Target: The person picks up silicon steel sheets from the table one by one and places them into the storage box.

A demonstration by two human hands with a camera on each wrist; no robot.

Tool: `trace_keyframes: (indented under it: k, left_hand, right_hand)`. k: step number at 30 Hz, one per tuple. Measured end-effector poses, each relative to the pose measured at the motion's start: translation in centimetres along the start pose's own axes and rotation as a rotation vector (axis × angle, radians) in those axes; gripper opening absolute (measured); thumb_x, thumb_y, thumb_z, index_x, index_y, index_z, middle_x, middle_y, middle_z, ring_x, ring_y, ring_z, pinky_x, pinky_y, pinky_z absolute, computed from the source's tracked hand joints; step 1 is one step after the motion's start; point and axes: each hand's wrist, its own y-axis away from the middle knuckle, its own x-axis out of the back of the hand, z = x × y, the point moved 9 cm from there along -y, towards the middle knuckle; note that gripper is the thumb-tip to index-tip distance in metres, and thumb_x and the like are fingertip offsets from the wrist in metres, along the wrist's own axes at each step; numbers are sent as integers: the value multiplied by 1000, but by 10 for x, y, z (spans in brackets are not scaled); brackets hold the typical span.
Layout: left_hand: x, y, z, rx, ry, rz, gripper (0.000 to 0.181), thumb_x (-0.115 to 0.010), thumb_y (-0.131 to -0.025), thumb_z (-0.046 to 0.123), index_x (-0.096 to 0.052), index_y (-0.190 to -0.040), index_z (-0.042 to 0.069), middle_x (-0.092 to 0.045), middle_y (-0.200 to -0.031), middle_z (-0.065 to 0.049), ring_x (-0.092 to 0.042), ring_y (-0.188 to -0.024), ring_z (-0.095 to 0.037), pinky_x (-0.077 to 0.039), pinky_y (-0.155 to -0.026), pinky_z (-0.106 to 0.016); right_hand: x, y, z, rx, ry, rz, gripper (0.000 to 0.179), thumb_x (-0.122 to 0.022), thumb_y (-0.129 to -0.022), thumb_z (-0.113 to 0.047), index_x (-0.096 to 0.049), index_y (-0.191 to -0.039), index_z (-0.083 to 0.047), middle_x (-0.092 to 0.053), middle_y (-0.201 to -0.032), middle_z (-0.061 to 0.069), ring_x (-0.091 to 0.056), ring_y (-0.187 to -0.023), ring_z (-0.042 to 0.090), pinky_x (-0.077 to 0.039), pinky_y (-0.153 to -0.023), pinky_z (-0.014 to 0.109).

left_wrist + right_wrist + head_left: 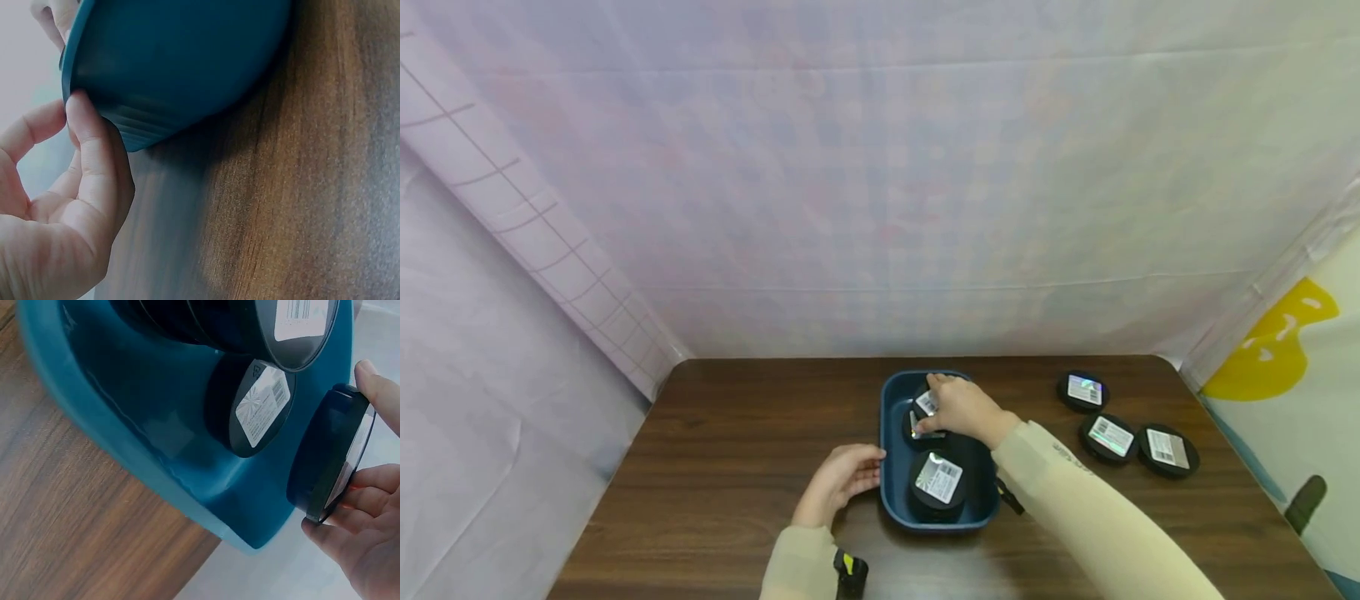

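Observation:
A blue tray [889, 500], deep and rounded at the corners, stands on the table. My left hand [848, 475] is at its left side; in the left wrist view the thumb and a finger [94, 147] pinch its rim. My right hand [964, 410] grips a round, flat black container [325, 459] by its edge, tilted over the tray's far end. Below it another labelled black container [253, 406] lies in the tray. A stack of the same containers [937, 482] fills the near end, a white barcode label facing up on the top one.
On the right side of the table lie three more black containers, one at the back [1082, 391], one in front of it [1108, 438] and one farther right [1168, 450]. A pale cloth wall [880, 208] rises behind the brown wooden table [737, 433].

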Motion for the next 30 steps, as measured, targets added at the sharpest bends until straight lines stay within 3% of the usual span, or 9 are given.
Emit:
trace_keyframes:
  k: [12,21,30]
  left_hand:
    - [-1,2,1,6,-7,2,8,-62,-78,8,-59,-83,2,-55,-68,-3,-56,-58,-10,-52,-59,-22]
    - [-1,-1,-2,6,-24,-17,7,-59,-80,7,-58,-84,1,-55,-69,-3,-56,-61,-11,-52,-59,-22]
    - [-1,4,2,10,-23,20,8,-62,-77,9,-60,-82,3,-56,-69,-3,-56,-61,-10,-52,-59,-22]
  right_hand:
    - [-17,-11,3,-56,-16,-68,91,-76,-72,-46,-39,-136,7,-42,-137,25,-44,-124,34,-39,-100,44]
    - [-23,-12,-3,-35,-10,-69,92,-78,-70,-45,-40,-135,9,-45,-134,26,-44,-124,35,-38,-101,44]
    - [-30,-14,-3,-37,-15,-95,92,-78,-70,-45,-41,-133,10,-45,-134,26,-45,-123,36,-38,-102,43]
